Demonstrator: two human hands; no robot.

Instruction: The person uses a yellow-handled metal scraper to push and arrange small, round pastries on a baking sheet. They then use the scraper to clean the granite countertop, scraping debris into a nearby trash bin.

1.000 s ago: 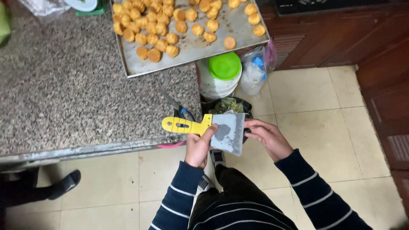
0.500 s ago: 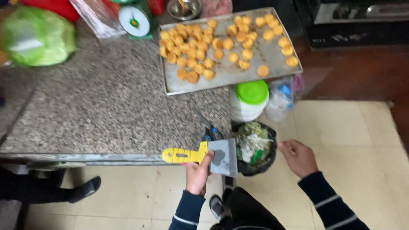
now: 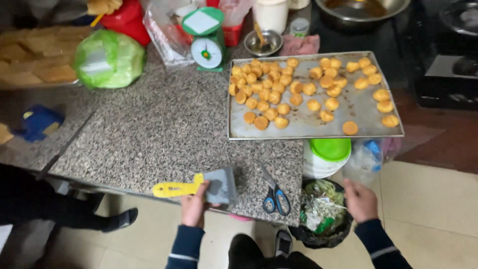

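Scraper [image 3: 201,187] — scissors [image 3: 275,195] just beside

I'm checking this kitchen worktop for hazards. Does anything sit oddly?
Yes: the baking tray of pastries juts past the granite counter's right edge, unsupported above the green-lidded bucket.

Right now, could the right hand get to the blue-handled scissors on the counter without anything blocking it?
Probably yes. The right hand is empty, over the bin, and the scissors lie just to its left at the counter's near edge. Nothing stands between them; the left hand holds the scraper farther left.
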